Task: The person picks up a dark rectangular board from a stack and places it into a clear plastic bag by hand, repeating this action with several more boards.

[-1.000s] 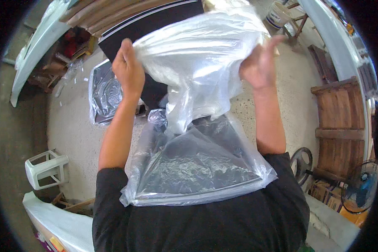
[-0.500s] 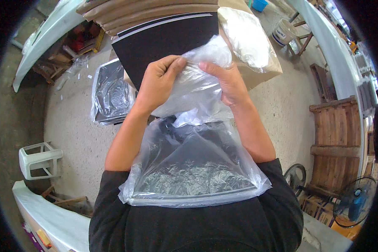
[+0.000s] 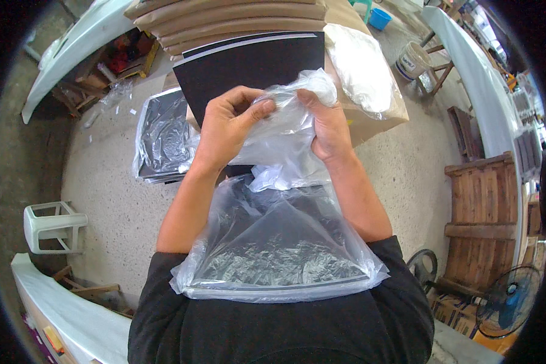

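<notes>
Both of my hands grip a clear plastic bag (image 3: 279,148) that is bunched up between them. My left hand (image 3: 227,124) pinches it between thumb and fingers; my right hand (image 3: 329,124) presses its thumb on the crumpled edge. Close to my chest lies a black sheet in a clear plastic bag (image 3: 279,242), its plastic wrinkled along the near side. Just beyond my hands, black sheets (image 3: 249,67) with a pale edge strip lean against a pile of brown paper packs (image 3: 230,21).
Left of my hands is a stack of plastic-wrapped black sheets (image 3: 164,133). Clear bags (image 3: 361,70) rest on a cardboard box (image 3: 376,124) at the far right. A white stool (image 3: 54,227) stands left; a wooden pallet (image 3: 482,212) and a fan (image 3: 509,300) are on the right.
My hands have come slightly lower and nearer, still gripping the bunched plastic. The left fingers have shifted on it. The whole view has moved a little.
</notes>
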Available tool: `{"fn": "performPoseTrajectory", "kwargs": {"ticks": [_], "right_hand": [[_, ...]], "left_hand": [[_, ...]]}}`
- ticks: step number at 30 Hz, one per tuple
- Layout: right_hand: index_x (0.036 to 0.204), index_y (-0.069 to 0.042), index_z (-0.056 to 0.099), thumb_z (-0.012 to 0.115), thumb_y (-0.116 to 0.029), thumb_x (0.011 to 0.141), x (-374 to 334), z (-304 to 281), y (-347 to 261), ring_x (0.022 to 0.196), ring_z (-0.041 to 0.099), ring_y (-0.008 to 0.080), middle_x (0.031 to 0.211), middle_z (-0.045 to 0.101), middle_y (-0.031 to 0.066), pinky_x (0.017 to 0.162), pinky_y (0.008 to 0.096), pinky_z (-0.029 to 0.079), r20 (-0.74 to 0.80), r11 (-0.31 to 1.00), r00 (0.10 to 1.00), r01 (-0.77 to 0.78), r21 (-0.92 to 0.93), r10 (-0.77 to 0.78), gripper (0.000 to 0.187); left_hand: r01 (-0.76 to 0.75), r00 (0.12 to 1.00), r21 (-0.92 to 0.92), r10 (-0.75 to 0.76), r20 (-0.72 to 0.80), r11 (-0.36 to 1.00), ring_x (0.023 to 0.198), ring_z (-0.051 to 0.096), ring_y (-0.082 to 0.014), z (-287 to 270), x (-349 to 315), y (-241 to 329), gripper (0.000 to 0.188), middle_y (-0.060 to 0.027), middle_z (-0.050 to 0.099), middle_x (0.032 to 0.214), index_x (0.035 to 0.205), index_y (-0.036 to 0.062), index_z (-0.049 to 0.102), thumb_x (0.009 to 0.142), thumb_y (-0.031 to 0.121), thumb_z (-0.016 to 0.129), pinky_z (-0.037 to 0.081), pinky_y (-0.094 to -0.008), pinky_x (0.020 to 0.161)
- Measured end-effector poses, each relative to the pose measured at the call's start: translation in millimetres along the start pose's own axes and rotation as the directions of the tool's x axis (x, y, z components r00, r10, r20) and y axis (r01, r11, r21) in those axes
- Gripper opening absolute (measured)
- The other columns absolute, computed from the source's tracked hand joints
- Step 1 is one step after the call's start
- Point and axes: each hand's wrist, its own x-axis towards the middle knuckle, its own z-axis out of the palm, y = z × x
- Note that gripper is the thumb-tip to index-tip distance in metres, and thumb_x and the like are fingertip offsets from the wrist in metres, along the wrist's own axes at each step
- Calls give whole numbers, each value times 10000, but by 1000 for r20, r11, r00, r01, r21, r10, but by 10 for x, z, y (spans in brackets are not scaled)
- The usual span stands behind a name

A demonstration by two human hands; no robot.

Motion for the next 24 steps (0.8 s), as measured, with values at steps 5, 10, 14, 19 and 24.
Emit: {"fn": "performPoseTrajectory", "kwargs": {"ticks": [5,10,14,19,24], "right_hand": [[919,-70,562,666,-144,732,-24,29,-41,805,571,138,863,599,45,711,275,460,65,997,995,-79,25,77,226],[930,-59,543,636,-129,745,-64,-8,-59,794,572,136,854,586,57,711,270,468,137,970,979,-172,172,149,220],[930,-48,522,600,-88,748,-72,-195,-51,759,573,126,832,574,53,699,266,474,277,983,958,-119,143,76,203],[931,-48,516,620,-108,743,-129,-132,-94,740,575,129,818,575,44,678,262,476,103,1000,995,0,-7,1,223],[927,-8,523,606,-117,738,-193,-143,-149,750,562,145,840,572,65,694,279,471,67,977,983,-175,118,168,233]], "left_hand": [[-31,995,-18,29,-99,999,647,518,-72,-26,6,9,184,-24,604,713,848,21,634,757,180,646,413,-204,594],[-69,992,112,80,-94,991,665,512,-78,-38,1,-26,209,-23,600,716,838,5,632,811,205,578,411,-214,609],[-88,995,139,94,-35,986,665,511,-81,-70,58,114,224,-17,593,703,848,-7,621,819,208,567,410,-217,615],[-75,996,106,70,56,992,626,490,-75,-90,70,166,248,-2,577,663,818,-10,610,810,235,578,395,-211,582],[-73,997,212,67,32,975,628,463,-57,-64,77,78,266,7,553,647,791,-9,606,813,255,577,377,-210,573]]}}
